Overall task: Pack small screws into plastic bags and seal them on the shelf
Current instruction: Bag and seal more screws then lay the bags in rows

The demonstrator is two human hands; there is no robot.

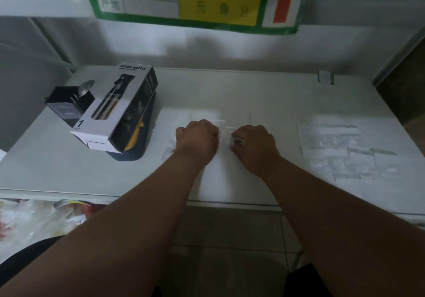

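A small clear plastic bag (226,133) is stretched between my two hands over the middle of the white shelf top (264,94). My left hand (197,139) pinches its left end with curled fingers. My right hand (254,145) pinches the right end, and a ring shows on one finger. Screws inside the bag are too blurred to make out. A spread of flat clear bags (340,149) lies on the shelf to the right of my right hand.
A black and white spray bottle box (117,110) lies on a dark blue and yellow item (138,140) at the left. Behind it stands a small black box (66,103) with a metal spoon. A poster (197,0) hangs on the wall.
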